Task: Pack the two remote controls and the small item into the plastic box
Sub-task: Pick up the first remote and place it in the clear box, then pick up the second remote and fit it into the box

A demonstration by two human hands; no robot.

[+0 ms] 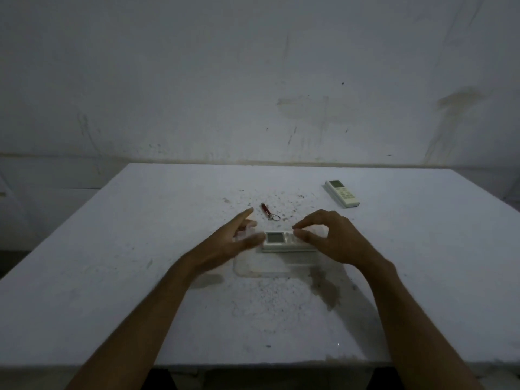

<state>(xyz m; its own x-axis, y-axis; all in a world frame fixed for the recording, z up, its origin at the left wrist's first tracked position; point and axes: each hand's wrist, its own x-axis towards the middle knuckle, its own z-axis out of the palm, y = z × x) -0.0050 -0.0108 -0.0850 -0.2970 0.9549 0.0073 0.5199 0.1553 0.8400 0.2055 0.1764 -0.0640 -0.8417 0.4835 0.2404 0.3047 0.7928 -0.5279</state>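
A clear plastic box point(254, 273) lies at the middle of the white table point(112, 277). One white remote control point(277, 241) with a grey screen lies crosswise at the box's far side. My right hand point(334, 240) covers its right end, thumb tip on its top face and index finger at its far edge, pinching it. My left hand point(230, 240) hovers at the box's left side, blurred, with its fingers spread and nothing in it. The second white remote control point(342, 193) lies at the back right. A small red keychain item point(267, 211) lies just behind the box.
The table carries dark specks and a stain point(326, 291) near the box's front right corner. A scuffed white wall point(253, 80) rises behind the table's far edge. The table's front edge runs close to my body.
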